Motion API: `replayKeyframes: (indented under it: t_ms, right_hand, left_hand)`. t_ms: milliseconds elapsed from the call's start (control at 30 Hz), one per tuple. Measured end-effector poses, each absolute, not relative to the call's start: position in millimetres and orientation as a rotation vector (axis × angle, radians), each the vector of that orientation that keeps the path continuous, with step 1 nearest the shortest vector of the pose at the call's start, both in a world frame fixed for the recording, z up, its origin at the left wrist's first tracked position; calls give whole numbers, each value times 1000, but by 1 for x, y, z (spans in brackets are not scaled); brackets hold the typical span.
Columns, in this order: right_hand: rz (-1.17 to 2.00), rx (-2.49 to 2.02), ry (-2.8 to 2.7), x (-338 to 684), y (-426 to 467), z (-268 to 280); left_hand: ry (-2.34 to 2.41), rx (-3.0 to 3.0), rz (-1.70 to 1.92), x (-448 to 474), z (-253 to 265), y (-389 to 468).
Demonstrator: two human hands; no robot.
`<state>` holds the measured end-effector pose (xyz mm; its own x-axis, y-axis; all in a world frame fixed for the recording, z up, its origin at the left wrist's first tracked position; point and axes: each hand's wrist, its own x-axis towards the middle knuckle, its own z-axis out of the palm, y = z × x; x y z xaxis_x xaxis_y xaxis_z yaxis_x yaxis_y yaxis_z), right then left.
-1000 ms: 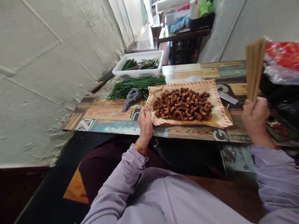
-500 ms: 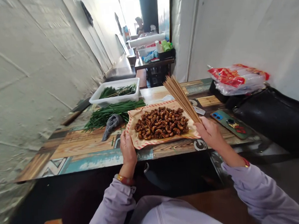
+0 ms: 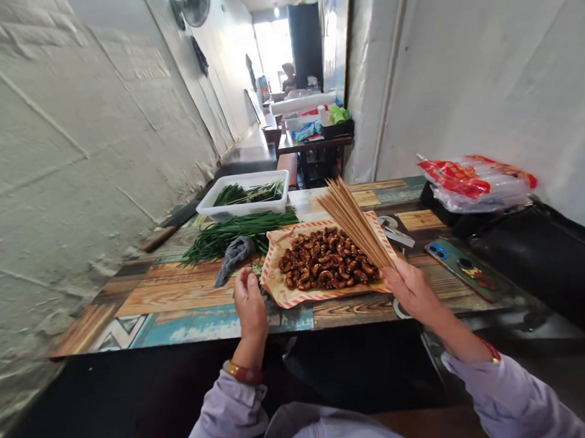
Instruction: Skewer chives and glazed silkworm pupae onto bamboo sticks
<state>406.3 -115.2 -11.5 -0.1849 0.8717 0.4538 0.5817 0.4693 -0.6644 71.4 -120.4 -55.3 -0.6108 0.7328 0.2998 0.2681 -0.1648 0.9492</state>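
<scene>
A bundle of thin wooden skewers [image 3: 356, 224] is in my right hand [image 3: 414, 290], which grips its lower end. The skewers slant up and left over a striped paper-lined tray [image 3: 277, 288]. Heaped on the paper are small, curled, glossy brown food pieces [image 3: 325, 260]; I cannot tell their exact kind. My left hand [image 3: 251, 308] is just off the tray's left corner, loosely curved with nothing in it. Beyond it lie a crumpled grey cloth [image 3: 235, 256] and a pile of long green chives [image 3: 238, 233].
A white plastic tub [image 3: 244, 209] of greens stands behind the chives. At left lies a knife [image 3: 161, 236] by the wall. A phone [image 3: 463, 267], a black bag [image 3: 550, 254] and a red-printed plastic package [image 3: 477, 183] occupy the right side. A person [image 3: 288, 78] is far back.
My left hand has let go of the tray's left edge and is now slightly apart from it. My right hand still grips the skewers. The view has tilted up.
</scene>
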Motion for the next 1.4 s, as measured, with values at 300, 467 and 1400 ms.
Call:
replayKeyframes:
  t_ms: [300,467,1400]
  right_hand:
    - [268,-1254,-1995,383,-110,-18]
    - [206,-1225,-2023,377,-112,-17]
    - [26,-1891,-1553,427,-119,-7]
  left_hand:
    - [1412,1473,1707,122,38,-113]
    - [1180,1189,1609,143,42,-103]
    - [898,882,1831,84,44,-58]
